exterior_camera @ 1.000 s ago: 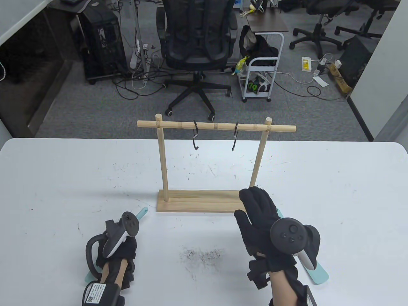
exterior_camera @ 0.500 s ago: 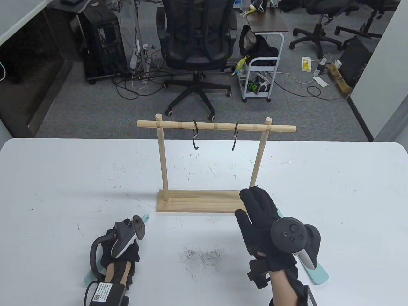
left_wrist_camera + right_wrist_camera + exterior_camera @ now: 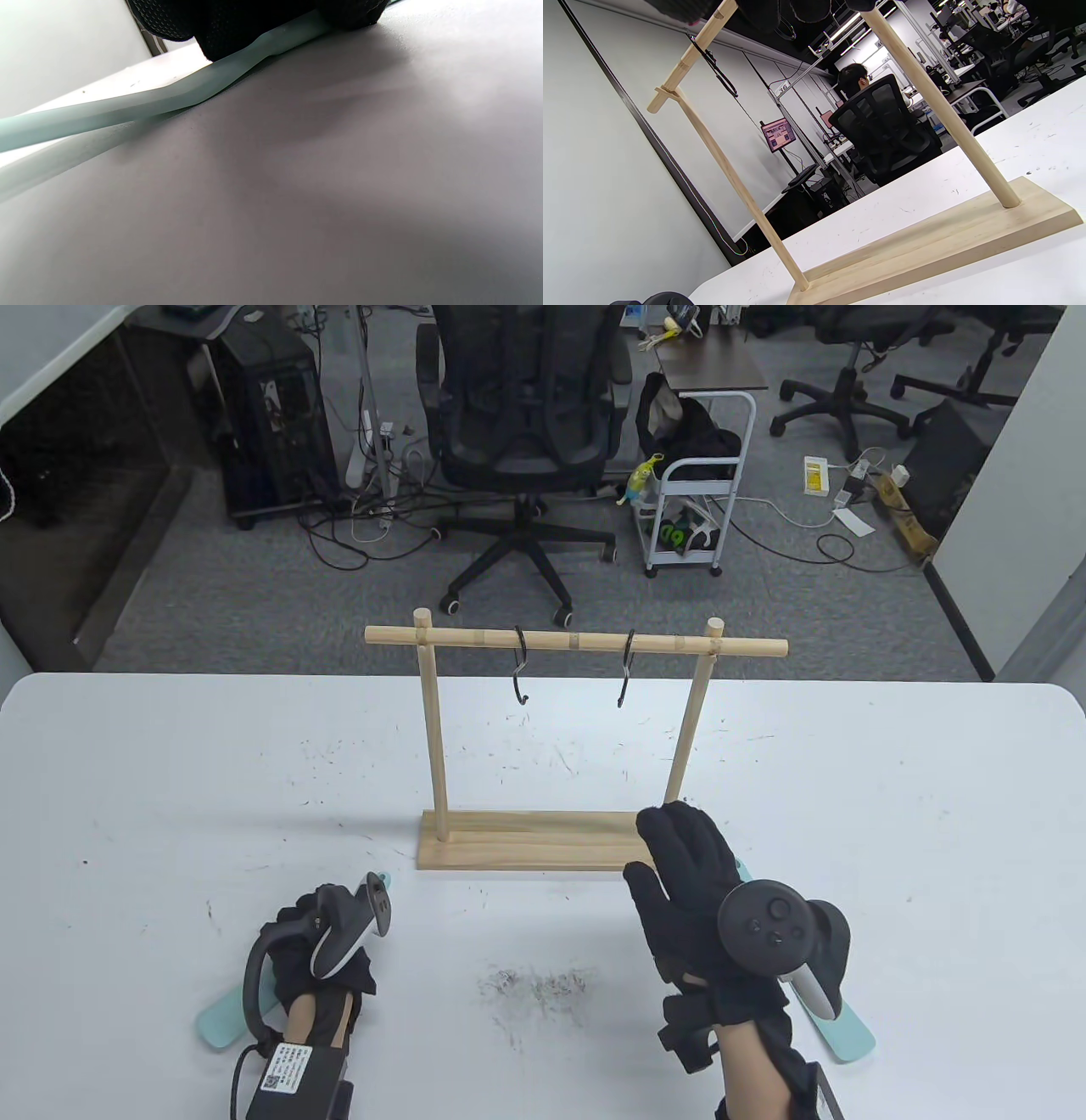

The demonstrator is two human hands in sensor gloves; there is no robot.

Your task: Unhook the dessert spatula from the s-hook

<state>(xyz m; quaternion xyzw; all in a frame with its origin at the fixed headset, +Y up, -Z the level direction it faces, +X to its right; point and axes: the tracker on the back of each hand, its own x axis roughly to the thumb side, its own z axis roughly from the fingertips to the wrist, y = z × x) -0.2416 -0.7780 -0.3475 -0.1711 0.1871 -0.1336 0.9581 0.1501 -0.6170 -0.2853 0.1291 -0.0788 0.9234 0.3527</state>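
A teal dessert spatula [image 3: 222, 1023] lies low on the white table under my left hand [image 3: 305, 920], its handle tip [image 3: 383, 882] showing past the tracker. In the left wrist view my gloved fingers [image 3: 254, 21] close over its handle [image 3: 148, 101]. My right hand [image 3: 679, 857] is open with its fingers stretched out flat by the right end of the rack's base [image 3: 526, 840]. A second teal spatula [image 3: 848, 1039] lies under that hand. Two black S-hooks [image 3: 521, 670] [image 3: 626, 672] hang empty on the wooden rack's bar [image 3: 577, 643].
The rack stands mid-table; its base [image 3: 925, 250], posts and one hook [image 3: 717, 72] fill the right wrist view. Dark scuff marks [image 3: 534, 984] lie between my hands. An office chair [image 3: 526, 415] and a cart [image 3: 696, 500] stand beyond the table's far edge.
My left hand has turned and shifted slightly right and forward; the spatula's blade has swung out to the left and shows more. My right hand has not moved.
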